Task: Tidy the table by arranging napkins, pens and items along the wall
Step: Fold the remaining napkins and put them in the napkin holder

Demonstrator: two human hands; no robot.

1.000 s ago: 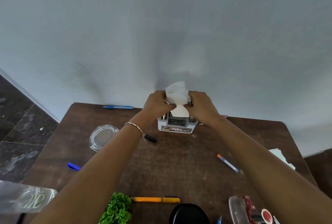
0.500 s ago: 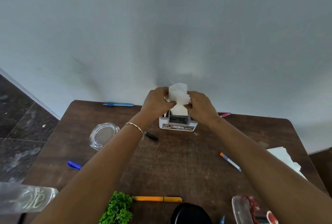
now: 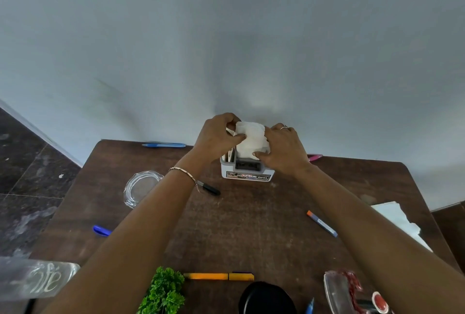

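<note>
By the pale wall, at the brown wooden counter's (image 3: pixel 251 225) far edge, the left hand (image 3: pixel 216 137) and right hand (image 3: pixel 283 150) pinched upright white paper napkins (image 3: pixel 251 140) between them, straight above the white-and-grey plastic holder (image 3: pixel 246 174).

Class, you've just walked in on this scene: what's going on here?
A person's left hand and right hand grip a wad of napkins in the mouth of a white holder by the wall. Several pens lie scattered over the table, and a loose napkin pile sits at its right edge.
</note>
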